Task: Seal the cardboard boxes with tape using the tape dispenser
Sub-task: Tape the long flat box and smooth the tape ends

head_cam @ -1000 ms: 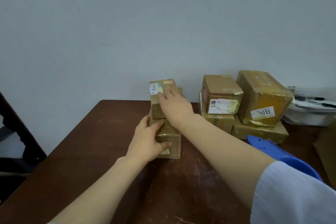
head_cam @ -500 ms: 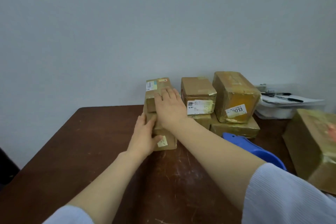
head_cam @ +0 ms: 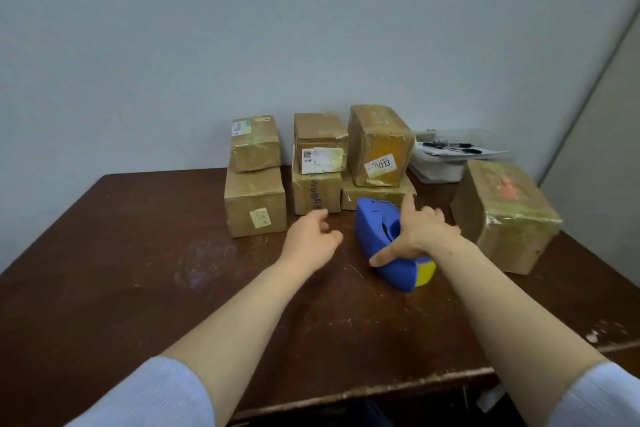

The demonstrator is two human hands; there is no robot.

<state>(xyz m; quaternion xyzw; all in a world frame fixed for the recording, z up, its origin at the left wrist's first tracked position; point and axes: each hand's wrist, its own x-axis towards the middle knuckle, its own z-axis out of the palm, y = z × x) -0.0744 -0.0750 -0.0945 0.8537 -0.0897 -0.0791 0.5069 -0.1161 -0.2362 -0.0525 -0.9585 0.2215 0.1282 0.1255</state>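
The blue tape dispenser (head_cam: 374,227) lay on the bench (head_cam: 138,270), just in front of the stacked boxes (head_cam: 254,199). The right grip (head_cam: 420,236) hung spread over it, released, thumb touching its near side. The left grip (head_cam: 310,243) hovered beside it, loosely curled, grasping nothing. A bigger box (head_cam: 502,218) stood close on the right, with a white tray (head_cam: 438,168) of pens behind it.

A white label (head_cam: 381,163) on the tall box (head_cam: 375,135) reads "013" after a smudged first digit. The paper label (head_cam: 320,160) on the middle box (head_cam: 318,126) carries a square code and print too small to read. The sticker (head_cam: 239,126) on the top left box (head_cam: 258,149) is just as illegible.
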